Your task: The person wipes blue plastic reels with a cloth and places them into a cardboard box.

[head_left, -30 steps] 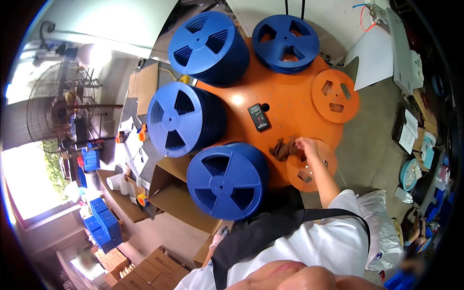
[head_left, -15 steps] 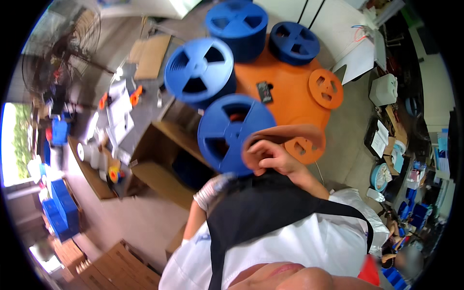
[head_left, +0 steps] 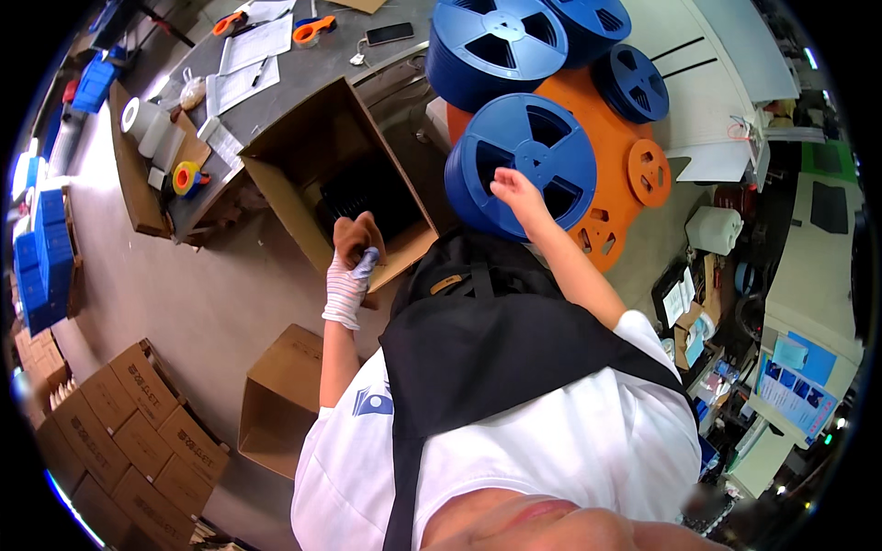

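Right hand [head_left: 514, 190], bare with fingers spread and loose, rests on the top face of the nearest blue reel stack [head_left: 524, 161], gripping nothing; the stack sits at the near edge of the orange desk [head_left: 602, 138], just beside the open cardboard box [head_left: 303, 174]. Left hand [head_left: 354, 253], in a striped glove with brown palm, is clenched around a small pale-blue item [head_left: 366, 264], kind unclear, at the box's near wall. More blue reels [head_left: 496, 46] stand farther back.

workshop | blue reels [head_left: 525, 161] | stacked cartons [head_left: 119, 432] | tape rolls [head_left: 186, 176]
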Motion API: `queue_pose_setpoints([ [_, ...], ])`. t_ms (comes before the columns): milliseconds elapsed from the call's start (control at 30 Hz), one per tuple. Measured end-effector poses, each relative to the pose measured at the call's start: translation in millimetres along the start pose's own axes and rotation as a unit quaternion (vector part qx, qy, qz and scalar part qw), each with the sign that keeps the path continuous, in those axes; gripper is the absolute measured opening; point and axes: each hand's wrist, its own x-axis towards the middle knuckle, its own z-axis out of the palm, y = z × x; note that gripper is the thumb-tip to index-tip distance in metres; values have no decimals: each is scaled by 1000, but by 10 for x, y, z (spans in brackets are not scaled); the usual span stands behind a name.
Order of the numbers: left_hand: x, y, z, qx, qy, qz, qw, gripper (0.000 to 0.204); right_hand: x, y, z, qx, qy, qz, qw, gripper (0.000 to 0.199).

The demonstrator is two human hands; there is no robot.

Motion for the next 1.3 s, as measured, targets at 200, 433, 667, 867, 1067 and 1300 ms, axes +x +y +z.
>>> queue_pose_setpoints([
  [200,-351,-486,-238,-120,52,-236,963,63,990,522,398,-147,14,153,977,83],
  [433,-870,-210,-299,411,-110,-399,812,62,1104,627,483,-118,12,267,956,64],
  [667,-1096,-769,-462,316,-87,-197,924,59,1031,844,444,-216,52,146,964,50],
  [867,-651,-493,-199,301,-114,-210,923,57,795,768,448,-371,30,54,927,57],
  [1067,-270,-18,201,311,-213,-136,916,68,657,768,386,-388,-28,100,916,74],
  [1300,1,208,434,297,-196,-156,921,70,433,655,178,-375,-84,50,922,64],
])
